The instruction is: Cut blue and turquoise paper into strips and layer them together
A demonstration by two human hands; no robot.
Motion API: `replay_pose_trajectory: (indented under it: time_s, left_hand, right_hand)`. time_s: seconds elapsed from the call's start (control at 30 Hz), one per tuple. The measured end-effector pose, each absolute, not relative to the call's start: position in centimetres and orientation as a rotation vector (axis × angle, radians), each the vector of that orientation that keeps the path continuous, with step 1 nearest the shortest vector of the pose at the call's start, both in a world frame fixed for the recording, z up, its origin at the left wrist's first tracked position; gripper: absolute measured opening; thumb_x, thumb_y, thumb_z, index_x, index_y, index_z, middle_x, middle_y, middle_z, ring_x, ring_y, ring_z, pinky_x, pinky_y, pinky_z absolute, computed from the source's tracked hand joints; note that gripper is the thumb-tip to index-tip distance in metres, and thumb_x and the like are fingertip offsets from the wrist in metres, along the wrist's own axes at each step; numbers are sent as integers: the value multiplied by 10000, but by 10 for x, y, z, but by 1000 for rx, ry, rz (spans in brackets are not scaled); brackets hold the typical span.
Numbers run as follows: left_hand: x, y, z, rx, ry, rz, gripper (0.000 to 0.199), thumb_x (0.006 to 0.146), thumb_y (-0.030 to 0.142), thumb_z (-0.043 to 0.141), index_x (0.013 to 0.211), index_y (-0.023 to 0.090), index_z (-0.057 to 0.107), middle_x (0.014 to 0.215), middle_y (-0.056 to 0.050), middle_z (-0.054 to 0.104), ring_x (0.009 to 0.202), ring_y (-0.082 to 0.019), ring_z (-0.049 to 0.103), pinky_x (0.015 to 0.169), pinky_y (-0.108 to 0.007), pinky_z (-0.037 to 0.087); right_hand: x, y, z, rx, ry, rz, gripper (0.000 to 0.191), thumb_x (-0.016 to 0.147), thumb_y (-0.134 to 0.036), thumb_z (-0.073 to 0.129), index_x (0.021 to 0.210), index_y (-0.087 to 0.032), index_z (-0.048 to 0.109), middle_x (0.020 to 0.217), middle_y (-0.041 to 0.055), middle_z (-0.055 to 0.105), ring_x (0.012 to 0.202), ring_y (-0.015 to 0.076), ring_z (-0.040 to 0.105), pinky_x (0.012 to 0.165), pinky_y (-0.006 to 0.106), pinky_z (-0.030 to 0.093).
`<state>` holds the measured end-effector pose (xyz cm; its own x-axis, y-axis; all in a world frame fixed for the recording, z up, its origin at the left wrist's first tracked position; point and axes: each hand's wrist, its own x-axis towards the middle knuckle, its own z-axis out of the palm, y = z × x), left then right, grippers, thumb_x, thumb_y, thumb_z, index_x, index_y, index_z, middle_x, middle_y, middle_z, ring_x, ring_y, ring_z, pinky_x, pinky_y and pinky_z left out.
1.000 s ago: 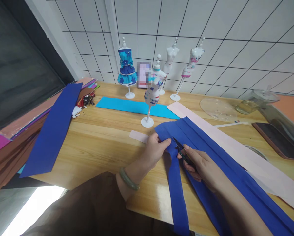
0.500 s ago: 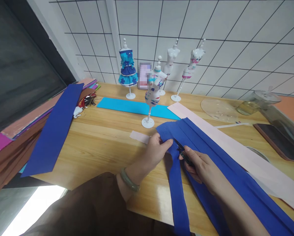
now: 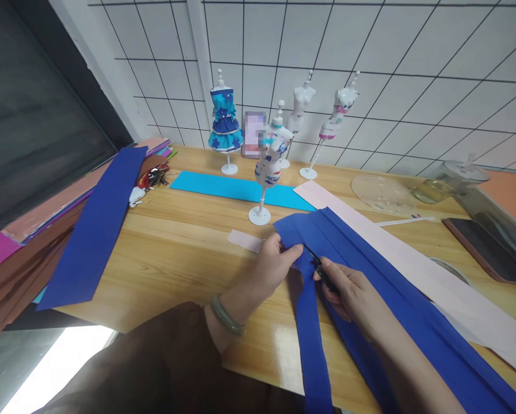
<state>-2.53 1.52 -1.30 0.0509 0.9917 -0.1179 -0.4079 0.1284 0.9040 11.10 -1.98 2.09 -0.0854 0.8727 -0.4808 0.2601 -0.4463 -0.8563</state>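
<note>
Several layers of coloured paper [image 3: 20, 276], brown, peach and magenta among them, are piled at the far left, with a dark blue strip [image 3: 96, 230] lying slantwise across them. Just beside this pile sit a bunch of keys [image 3: 157, 175] and a small white case [image 3: 136, 196]. Next, a bright blue strip [image 3: 214, 184] lies flat on the wooden bench [image 3: 158, 253], and behind it stands a dress form [image 3: 225, 121] in a blue ruffled outfit. A green bangle [image 3: 227, 315] circles the left wrist, and a small pale pink scrap [image 3: 243, 240] lies near the fingers. A paint-marked form [image 3: 268, 167] stands upright in front of the bright blue strip.

Of the two hands, the left hand [image 3: 277, 256] pinches the edge of a blue sheet [image 3: 348, 253], thumb on top. The sheet lies creased on the right half of the bench, and a narrow length of it trails toward the near edge. Behind stand a white form [image 3: 303, 100] and a pink-marked form [image 3: 333, 118]. The right hand [image 3: 346, 287] is closed around dark scissors [image 3: 320, 267], their tips at the sheet just beside the left thumb. Farther right come a long pale pink strip [image 3: 396, 244], partly under the sheet, a clear plastic disc [image 3: 381, 192], a cup [image 3: 434, 188] of yellowish liquid and a phone [image 3: 493, 250].
</note>
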Motion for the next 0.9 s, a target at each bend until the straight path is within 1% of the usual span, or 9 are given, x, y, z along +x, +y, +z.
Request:
replay_pose_trajectory:
  time_s: [0.1, 0.2, 0.37, 0.57, 0.73, 0.9]
  left_hand:
    - [-25, 15, -13, 840, 963, 1269, 196, 693, 189, 640, 876, 144, 584, 852, -55, 666, 746, -157, 607, 684, -285, 493]
    - [-26, 15, -14, 850, 985, 1274, 189, 694, 187, 640, 868, 144, 582, 859, -58, 666, 765, -161, 608, 697, -287, 494]
    - [-26, 15, -12, 840, 963, 1267, 186, 687, 168, 635, 864, 146, 583, 825, -42, 664, 719, -142, 600, 673, -264, 483]
    - [-26, 13, -9, 845, 931, 1264, 165, 679, 158, 635, 836, 145, 588, 795, -31, 655, 689, -128, 583, 670, -258, 473]
    - [-27, 12, -8, 874, 956, 1265, 180, 684, 159, 639, 858, 147, 596, 819, -39, 661, 734, -145, 597, 692, -270, 479]
    - [-27, 11, -11, 936, 1000, 1254, 201, 700, 175, 638, 894, 149, 592, 852, -47, 664, 788, -164, 614, 725, -285, 488]
  right_hand:
    - [111, -20, 20, -1661, -1214, 1576, 503, 722, -688, 484, 751, -187, 517, 393, -109, 272, 326, 52, 190, 334, 200, 131]
    - [111, -20, 19, -1628, -1226, 1574, 493, 738, -678, 485, 751, -186, 519, 400, -103, 292, 332, 60, 211, 338, 205, 144]
    - [110, -21, 21, -1594, -1233, 1576, 462, 781, -656, 448, 773, -198, 509, 395, -100, 299, 327, 75, 226, 336, 214, 160]
    - [107, -19, 24, -1598, -1241, 1561, 460, 789, -648, 441, 785, -194, 516, 403, -100, 294, 323, 72, 221, 331, 212, 163]
    - [108, -17, 24, -1603, -1285, 1541, 497, 796, -659, 418, 785, -178, 543, 414, -93, 296, 329, 68, 230, 337, 212, 160]
    - [106, -14, 25, -1625, -1294, 1517, 509, 785, -671, 432, 765, -173, 539, 422, -93, 290, 351, 62, 224, 346, 208, 165]
